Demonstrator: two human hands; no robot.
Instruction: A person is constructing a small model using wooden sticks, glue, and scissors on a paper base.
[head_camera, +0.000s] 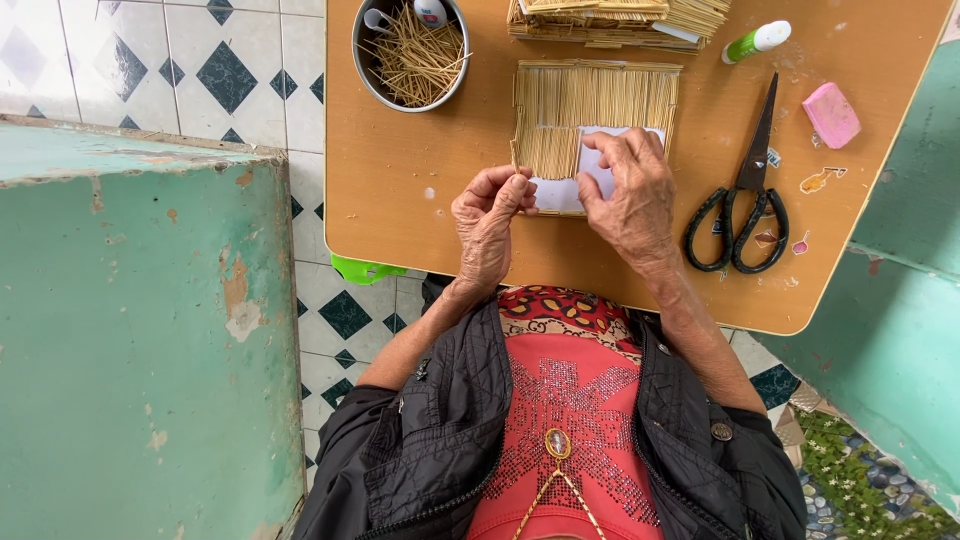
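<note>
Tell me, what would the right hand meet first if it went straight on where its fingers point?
Most likely the straw mat: its rows begin just beyond the fingertips of the right hand.

Orange-brown table (400, 190), pale yellow straw mat (596, 98), black scissors (745, 195), pink eraser (831, 114), green-and-white diamond-patterned tiles (215, 70).

You're in a home craft corner: a small wooden worktop (420, 190) stands over a diamond-patterned tile floor (220, 70) between worn green painted walls (140, 340), with scissors (745, 195), a glue stick (757, 41) and a metal bowl (412, 50) of straw.
</note>
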